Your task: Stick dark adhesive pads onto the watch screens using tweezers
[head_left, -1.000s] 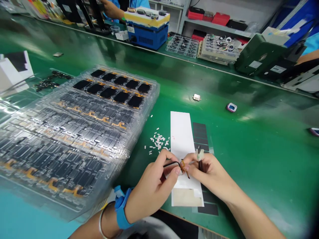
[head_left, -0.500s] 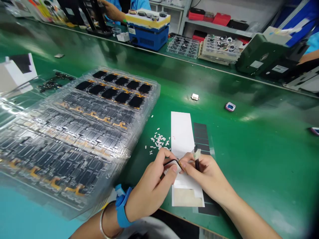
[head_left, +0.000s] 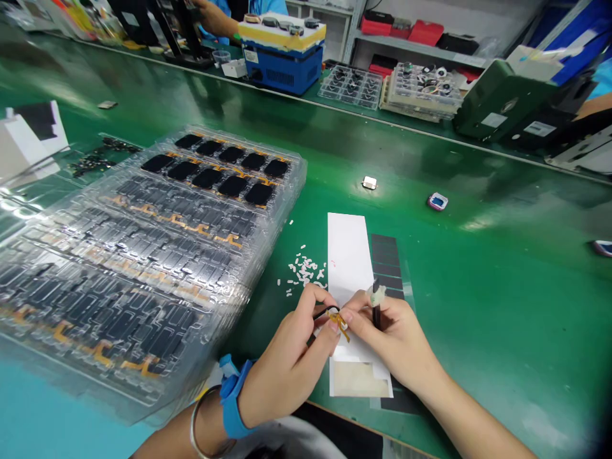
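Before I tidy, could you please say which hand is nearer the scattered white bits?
Left hand, just below the white bits in view; the right hand is farther right.

From here the counter (head_left: 488, 287) gleams smooth and glossy; the trays (head_left: 284, 201) look shiny clear plastic, the sheet (head_left: 349, 255) matt paper, the bracelet (head_left: 192, 428) polished metal.

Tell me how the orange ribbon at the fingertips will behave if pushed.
The orange ribbon is probably floppy, since it looks thin and narrow. Its lower end, sticking out free beside the left hand, would likely bend or swing rather than push back. Being so slender, it may also crease easily.
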{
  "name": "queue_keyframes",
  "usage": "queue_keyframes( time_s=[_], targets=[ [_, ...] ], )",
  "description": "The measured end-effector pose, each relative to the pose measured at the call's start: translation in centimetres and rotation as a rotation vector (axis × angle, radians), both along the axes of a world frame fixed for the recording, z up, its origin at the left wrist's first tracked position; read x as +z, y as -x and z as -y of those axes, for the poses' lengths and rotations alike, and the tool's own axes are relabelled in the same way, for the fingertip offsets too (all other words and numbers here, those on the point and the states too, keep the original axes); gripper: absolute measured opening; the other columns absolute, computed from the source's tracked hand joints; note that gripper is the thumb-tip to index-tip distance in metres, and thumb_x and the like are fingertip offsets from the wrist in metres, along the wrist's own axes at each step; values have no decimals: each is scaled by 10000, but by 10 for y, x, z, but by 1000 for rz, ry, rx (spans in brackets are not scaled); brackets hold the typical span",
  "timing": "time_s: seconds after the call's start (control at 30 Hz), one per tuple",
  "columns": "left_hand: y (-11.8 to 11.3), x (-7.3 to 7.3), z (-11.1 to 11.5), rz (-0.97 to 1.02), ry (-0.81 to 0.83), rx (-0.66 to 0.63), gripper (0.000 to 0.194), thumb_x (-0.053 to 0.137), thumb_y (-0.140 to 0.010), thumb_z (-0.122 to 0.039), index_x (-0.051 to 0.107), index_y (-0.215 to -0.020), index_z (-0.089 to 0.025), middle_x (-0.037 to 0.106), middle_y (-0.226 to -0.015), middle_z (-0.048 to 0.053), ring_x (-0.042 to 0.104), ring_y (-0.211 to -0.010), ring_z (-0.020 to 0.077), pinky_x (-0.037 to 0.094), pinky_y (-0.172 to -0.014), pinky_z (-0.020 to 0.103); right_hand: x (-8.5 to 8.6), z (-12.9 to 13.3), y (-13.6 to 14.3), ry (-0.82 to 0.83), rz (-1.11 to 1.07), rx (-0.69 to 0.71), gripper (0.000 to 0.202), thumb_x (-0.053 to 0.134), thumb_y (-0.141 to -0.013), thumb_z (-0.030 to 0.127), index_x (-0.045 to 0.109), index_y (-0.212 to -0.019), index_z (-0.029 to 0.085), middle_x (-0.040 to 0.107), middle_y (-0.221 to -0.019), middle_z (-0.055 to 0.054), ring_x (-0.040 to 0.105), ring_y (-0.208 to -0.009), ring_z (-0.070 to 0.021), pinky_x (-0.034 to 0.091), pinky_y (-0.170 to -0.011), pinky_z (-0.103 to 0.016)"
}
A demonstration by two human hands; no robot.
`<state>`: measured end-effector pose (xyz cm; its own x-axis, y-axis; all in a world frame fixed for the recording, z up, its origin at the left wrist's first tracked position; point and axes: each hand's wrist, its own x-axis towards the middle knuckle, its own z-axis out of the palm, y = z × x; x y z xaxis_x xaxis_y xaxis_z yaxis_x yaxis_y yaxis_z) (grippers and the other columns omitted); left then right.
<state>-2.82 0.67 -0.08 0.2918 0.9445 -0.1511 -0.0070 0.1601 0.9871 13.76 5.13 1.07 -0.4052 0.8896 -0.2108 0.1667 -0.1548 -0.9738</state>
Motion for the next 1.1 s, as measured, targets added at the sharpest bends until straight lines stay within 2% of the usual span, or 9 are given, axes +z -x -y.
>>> queue_keyframes(
  time_s=[0.17,0.33,0.5,0.73,0.87,1.0,1.1],
  targets=[
    [2,1,2,-5,38,-6,81,393,-1034,-321,395,-1056,-243,450,-717,-51,383,-639,126,312,-569,246,1,4,1,-237,83,-61,242,651,-858,342,680,-690,170,578,-586,5,428,-493,-83,316,-457,-225],
    [2,3,-1,29,29,-17,48,376,-1041,-287,382,-1026,-242,437,-718,-67,373,-635,110,315,-588,245,4,5,0,-387,109,-61,98,654,-821,181,714,-743,186,671,-672,-13,588,-582,-106,439,-524,-206],
    [1,3,-2,35,11,-25,52,362,-1046,-279,373,-1017,-237,432,-696,-78,373,-619,105,317,-584,242,6,4,1,-403,100,-55,104,644,-800,138,705,-733,189,672,-663,-1,605,-571,-100,465,-520,-193],
    [-1,2,-3,36,-5,-15,45,345,-1045,-268,358,-1021,-233,414,-676,-81,377,-604,105,320,-569,236,7,4,1,-369,108,-59,112,637,-806,154,702,-723,191,658,-638,5,586,-545,-97,465,-518,-197],
    [-2,1,-3,-46,-34,-8,53,364,-1033,-284,350,-1019,-235,411,-694,-73,361,-580,108,300,-520,230,4,5,2,-330,87,-59,95,648,-806,167,704,-733,190,663,-650,7,596,-560,-95,476,-533,-195],
    [-2,0,-3,-120,-49,13,86,398,-1022,-312,354,-1012,-238,399,-682,-77,313,-541,107,270,-486,235,3,4,2,-234,66,-35,120,651,-845,254,671,-746,189,651,-643,10,578,-563,-101,460,-519,-204],
    [-1,0,-2,-80,-61,7,91,391,-1029,-319,363,-990,-242,434,-705,-64,386,-567,109,317,-510,231,10,1,-7,-233,90,-25,182,589,-918,343,674,-824,212,650,-753,-8,590,-685,-128,473,-591,-236]
  ],
)
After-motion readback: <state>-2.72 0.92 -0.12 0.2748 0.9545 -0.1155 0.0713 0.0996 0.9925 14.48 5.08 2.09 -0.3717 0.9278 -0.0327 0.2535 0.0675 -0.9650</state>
